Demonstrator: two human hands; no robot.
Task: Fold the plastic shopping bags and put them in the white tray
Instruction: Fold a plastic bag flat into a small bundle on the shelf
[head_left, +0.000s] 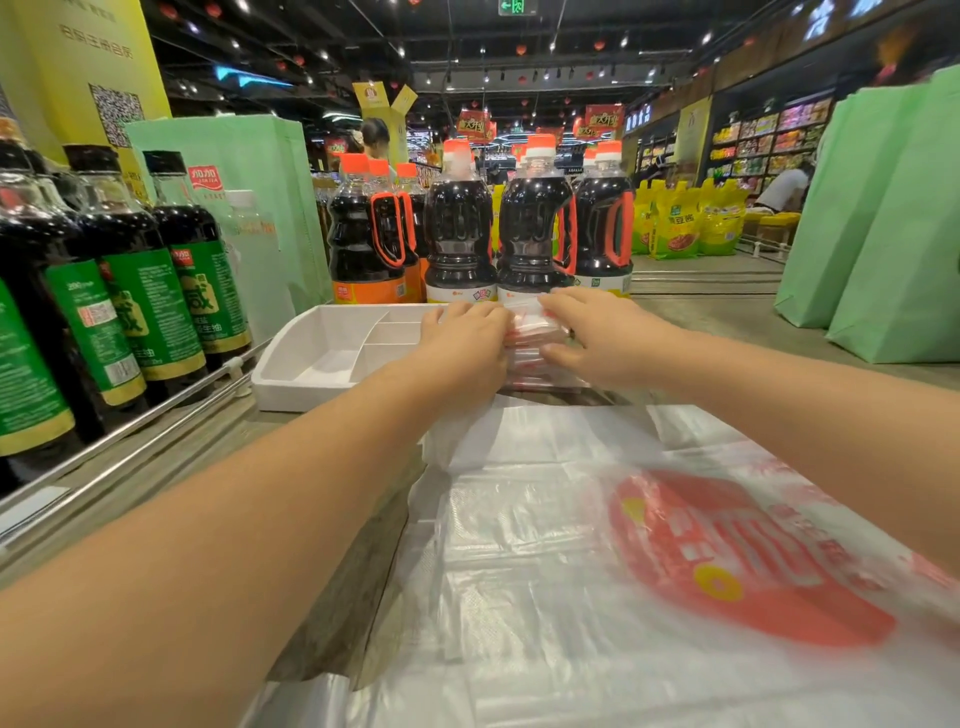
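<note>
Both arms reach far across the counter, and the hands meet over the folded stack of white-and-red plastic shopping bags (535, 345). The left hand (465, 338) bends its fingers down over the stack's left edge. The right hand (597, 338) lays its fingers across the top with the thumb low on the near side. So each hand clasps the bundle from its own flank, seemingly to stop the slippery folds springing open.

The stack appears to sit at the right end of the white compartmented plastic tray (311, 358), though the hands hide the rim there and I cannot be sure it is fully down. The tray's left compartments look bare. By my reading, this is the seating step: squeezing and squaring the bundle so it fits.

Near the camera lies a flat translucent plastic shopping bag with a round red logo (571, 545), spread out and unfolded, likely next in line, so the job is partway through.

On the left stand dark sauce bottles with green labels (140, 291). Just beyond the tray are big dark bottles with orange caps (535, 228), close enough that a careless push could bump them. Pale green fabric tote bags (883, 234) stand on the right.
</note>
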